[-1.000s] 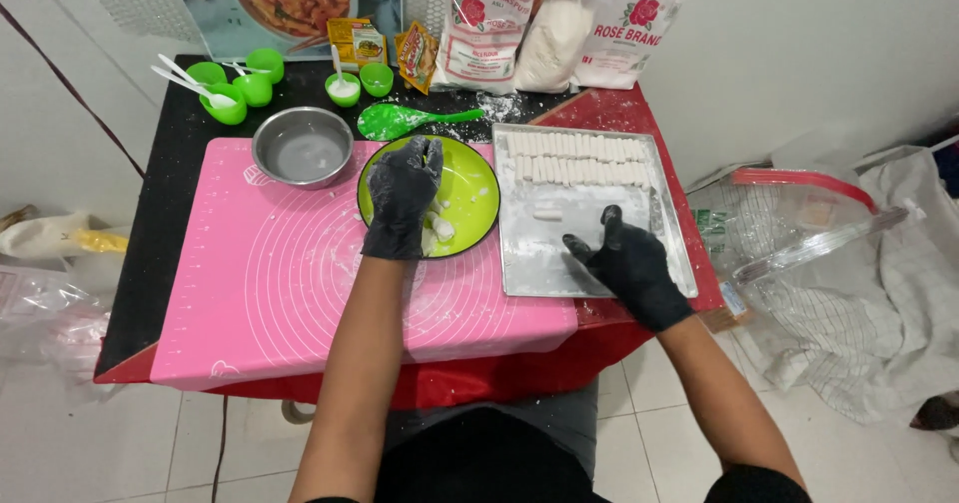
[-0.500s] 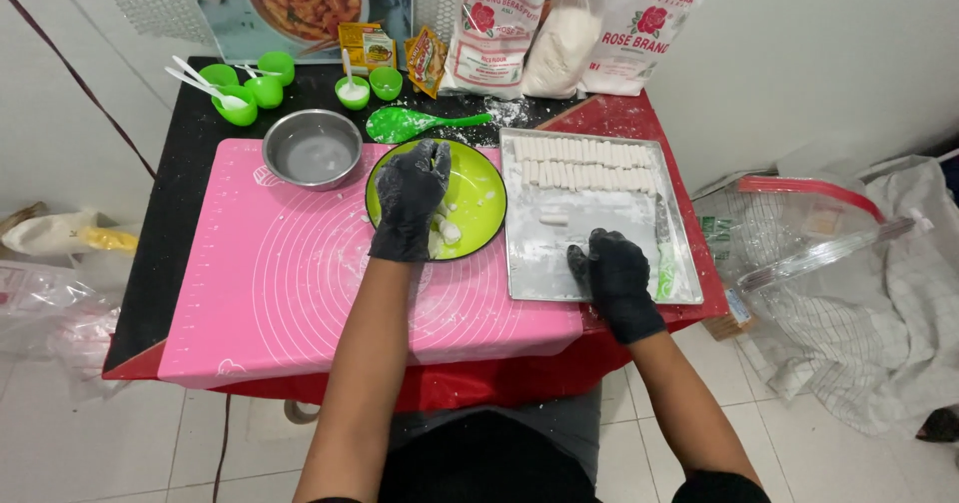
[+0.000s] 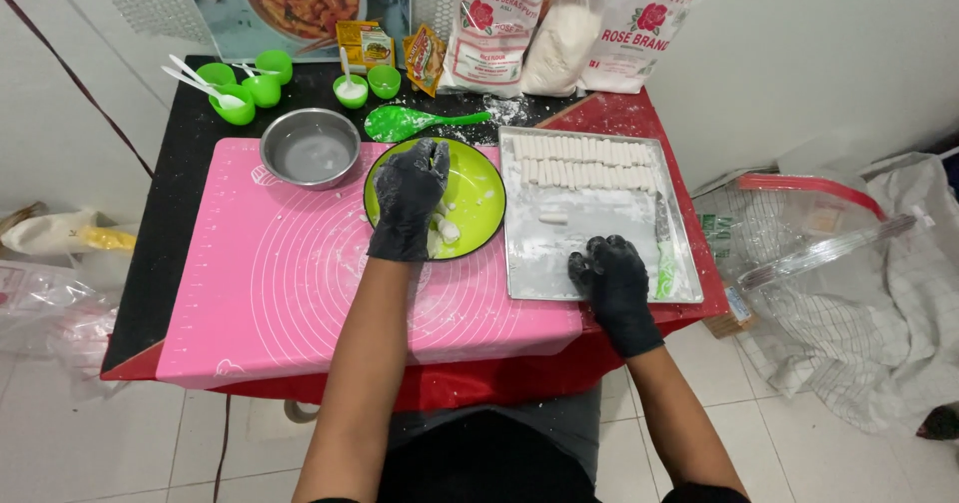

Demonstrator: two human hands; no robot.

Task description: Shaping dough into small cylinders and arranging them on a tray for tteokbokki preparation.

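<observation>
Item one: my right hand (image 3: 613, 281), black-gloved, at about 4 o'clock from the middle of the surface (image 3: 165, 253). Its grip is closed into a loose fist, knuckles down on the bare, floured near end of the metal tray (image 3: 679, 253); whether it holds anything I cannot tell. A green-handled knife (image 3: 663, 253) lies just at its 3 o'clock.

Item two: pink silicone mat (image 3: 280, 283), at 8 o'clock.

Item three: my left hand (image 3: 408, 201), black-gloved, near centre, lying flat on the green plate (image 3: 479, 188), grip open, fingers spread. Small white dough pieces (image 3: 447, 229) lie at its 4 o'clock, touching the glove.

Item four: rows of white dough sticks (image 3: 584, 161) at the tray's far end, 1 o'clock.

Item five: steel bowl (image 3: 311, 147), 11 o'clock.

Item six: green spoon (image 3: 405, 121), 12 o'clock; small green cups (image 3: 262, 88) and flour bags (image 3: 559, 28) beyond.
</observation>
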